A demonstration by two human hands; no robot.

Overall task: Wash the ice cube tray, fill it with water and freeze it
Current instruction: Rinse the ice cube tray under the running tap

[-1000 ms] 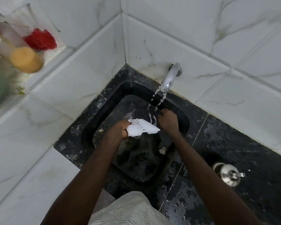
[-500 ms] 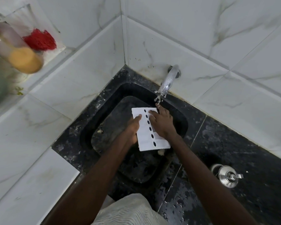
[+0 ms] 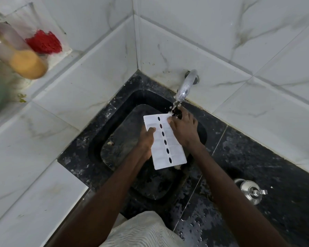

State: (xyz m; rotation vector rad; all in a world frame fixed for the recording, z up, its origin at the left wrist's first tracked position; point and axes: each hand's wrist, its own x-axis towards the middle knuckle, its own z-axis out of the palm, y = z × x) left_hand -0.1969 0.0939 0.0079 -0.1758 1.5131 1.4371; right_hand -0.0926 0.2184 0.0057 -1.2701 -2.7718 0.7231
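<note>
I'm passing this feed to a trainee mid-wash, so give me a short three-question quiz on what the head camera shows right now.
1. True or false: water is running from the tap.
2. Where does the steel pot stand relative to the sink?
A. inside it
B. on the black counter to its right
C. on the white ledge to its left
3. Which hand has its thumb on the left edge of the ice cube tray?

Key: 1 true; 2 B; 3 the left hand.
</note>
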